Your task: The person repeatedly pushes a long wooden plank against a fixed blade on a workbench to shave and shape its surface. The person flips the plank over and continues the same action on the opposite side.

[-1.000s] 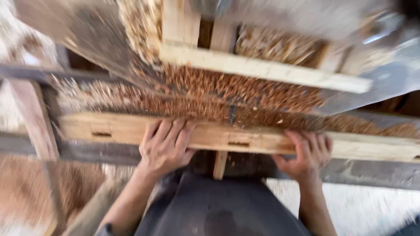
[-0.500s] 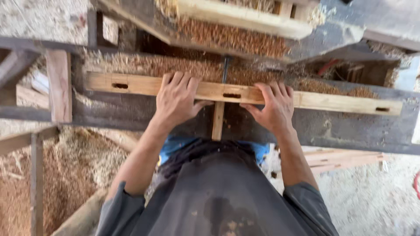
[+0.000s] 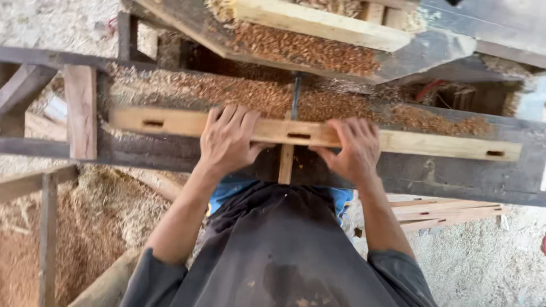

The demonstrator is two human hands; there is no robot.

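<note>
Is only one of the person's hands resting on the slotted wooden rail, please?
No, the left hand and right hand both press on the rail.

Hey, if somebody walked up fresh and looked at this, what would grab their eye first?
Probably the pale wooden rail with slots cut through it, lying across the dark, sawdust-strewn bench, with the left hand and right hand pressed flat on its middle. Next, the reddish wood shavings heaped on the machine bed above, and the sawdust pile on the floor at lower left.
</note>
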